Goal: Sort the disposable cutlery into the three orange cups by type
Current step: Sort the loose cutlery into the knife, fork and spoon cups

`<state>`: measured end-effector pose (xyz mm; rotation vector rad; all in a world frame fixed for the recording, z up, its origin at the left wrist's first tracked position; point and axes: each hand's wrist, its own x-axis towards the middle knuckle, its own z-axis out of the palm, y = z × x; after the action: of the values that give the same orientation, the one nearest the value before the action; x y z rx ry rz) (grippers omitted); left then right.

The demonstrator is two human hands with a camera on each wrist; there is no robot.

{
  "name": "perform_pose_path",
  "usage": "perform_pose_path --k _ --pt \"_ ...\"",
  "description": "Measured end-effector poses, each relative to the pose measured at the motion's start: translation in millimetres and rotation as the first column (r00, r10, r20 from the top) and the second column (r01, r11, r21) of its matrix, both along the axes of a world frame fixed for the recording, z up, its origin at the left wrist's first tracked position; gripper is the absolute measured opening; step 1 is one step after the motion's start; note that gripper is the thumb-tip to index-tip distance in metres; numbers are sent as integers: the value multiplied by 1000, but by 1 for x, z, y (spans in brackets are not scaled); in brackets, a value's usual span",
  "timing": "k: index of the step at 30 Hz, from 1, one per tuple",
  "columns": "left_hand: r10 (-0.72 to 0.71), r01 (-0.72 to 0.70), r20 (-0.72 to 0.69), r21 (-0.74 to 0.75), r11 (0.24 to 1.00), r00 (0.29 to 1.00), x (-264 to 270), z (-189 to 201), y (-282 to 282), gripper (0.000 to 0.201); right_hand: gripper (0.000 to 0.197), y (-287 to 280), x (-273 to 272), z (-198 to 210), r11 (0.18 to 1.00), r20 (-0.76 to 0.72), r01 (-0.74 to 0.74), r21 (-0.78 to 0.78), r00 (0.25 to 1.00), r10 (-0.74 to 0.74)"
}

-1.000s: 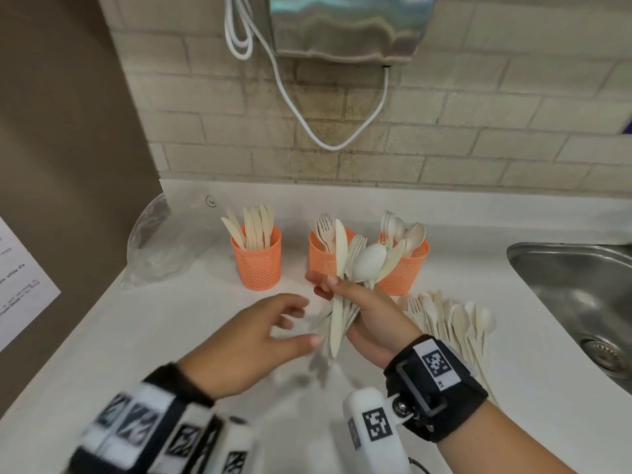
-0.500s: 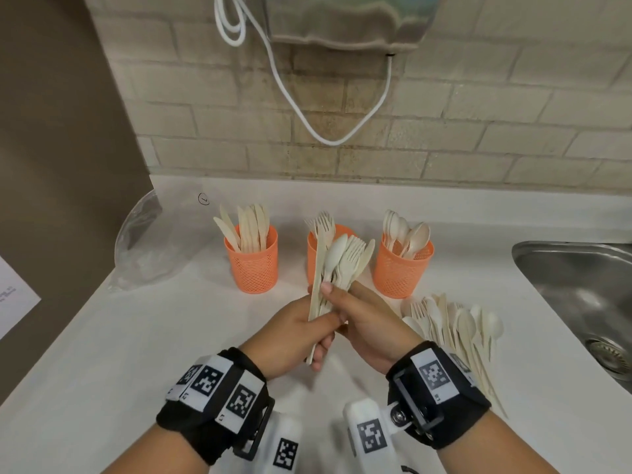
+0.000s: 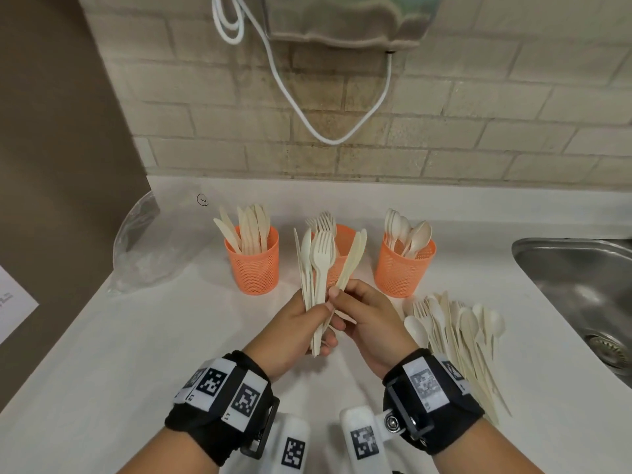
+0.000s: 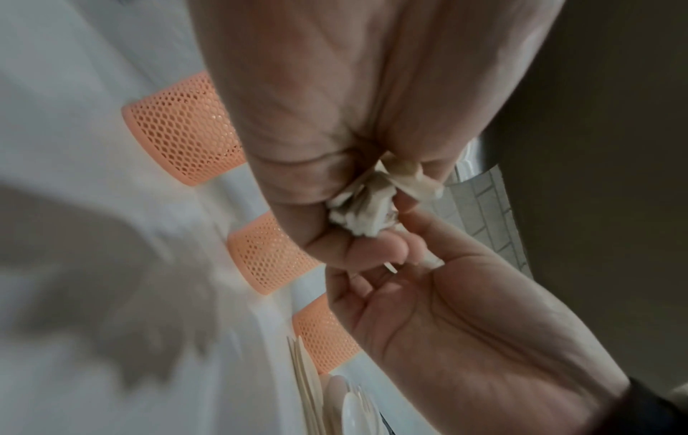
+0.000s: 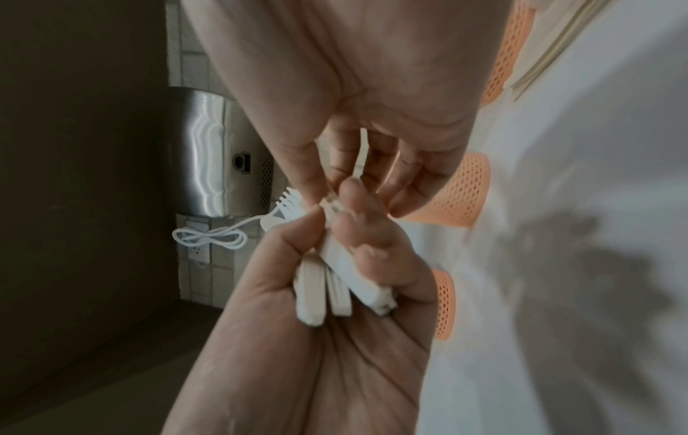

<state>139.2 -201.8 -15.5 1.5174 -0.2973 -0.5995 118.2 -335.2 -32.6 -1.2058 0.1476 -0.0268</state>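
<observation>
Three orange mesh cups stand in a row on the counter: knife cup (image 3: 252,265), fork cup (image 3: 342,237) and spoon cup (image 3: 403,268). In front of the fork cup my left hand (image 3: 316,319) grips an upright bundle of pale cutlery (image 3: 319,261) holding forks, a spoon and a knife. My right hand (image 3: 340,297) pinches the handles of two knives (image 3: 354,254), tilted right off the bundle. The left wrist view shows the handle ends (image 4: 368,206) inside my left fist. In the right wrist view the handles (image 5: 335,288) lie across my left palm.
A loose pile of mixed cutlery (image 3: 458,333) lies on the counter at the right, near a steel sink (image 3: 581,268). A clear plastic bag (image 3: 143,248) sits at the left by a brown wall. A hand dryer with a white cable (image 3: 301,107) hangs above.
The bundle has passed from my right hand to my left hand, which was open and reaching. My right hand now pinches the knives and fans them to the right.
</observation>
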Motion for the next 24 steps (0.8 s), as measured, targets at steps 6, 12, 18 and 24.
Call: perform_pose_path --k 6,12,18,24 --pt "36 -36 -10 -26 999 999 -2 -1 3 19 32 2 -1 -2 1000 48 9 -12 999 -9" --pt "61 -62 -18 -52 997 998 -3 -2 5 24 15 0 -1 -5 996 49 62 -64 997 -59" --pt "84 -85 -19 -58 995 996 -4 -2 5 22 30 1 0 -5 994 31 56 -91 998 -53" --pt "73 -76 -31 -74 994 997 -5 0 6 19 17 4 -1 -1 999 26 21 -35 999 -20"
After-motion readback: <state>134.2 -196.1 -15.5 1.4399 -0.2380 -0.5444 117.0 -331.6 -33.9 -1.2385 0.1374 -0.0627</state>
